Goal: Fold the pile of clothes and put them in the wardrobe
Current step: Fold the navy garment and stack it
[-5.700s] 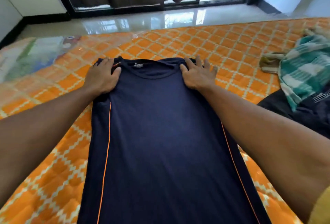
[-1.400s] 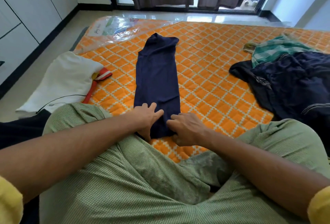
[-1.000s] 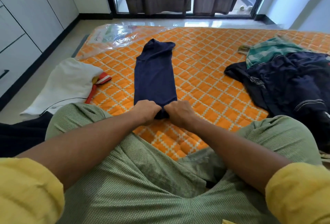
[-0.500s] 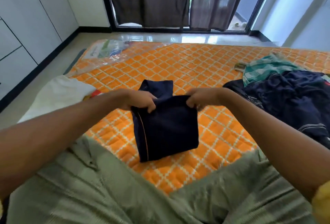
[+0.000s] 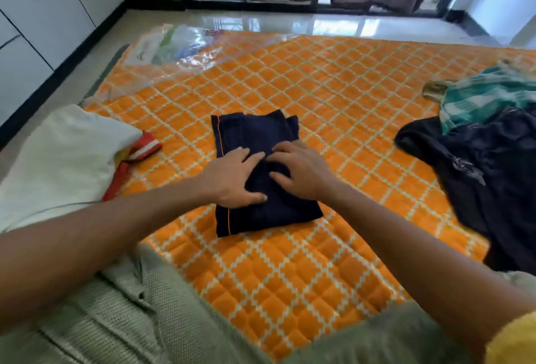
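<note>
A navy shirt with orange piping lies folded into a compact rectangle in the middle of the orange quilted mattress. My left hand presses flat on its left half, fingers straight. My right hand presses flat on its right half, fingertips almost meeting the left ones. A pile of unfolded clothes lies at the right: dark garments with a teal checked cloth on top.
White cloth with a red and yellow item beside it sits at the mattress's left edge. Clear plastic wrap covers the far left corner. White wardrobe doors line the left wall. Curtained glass doors stand behind. My green-trousered knees fill the foreground.
Both hands gripped the long shirt's near end, lifted it over onto the far part, then let go and now press flat on the folded bundle.
</note>
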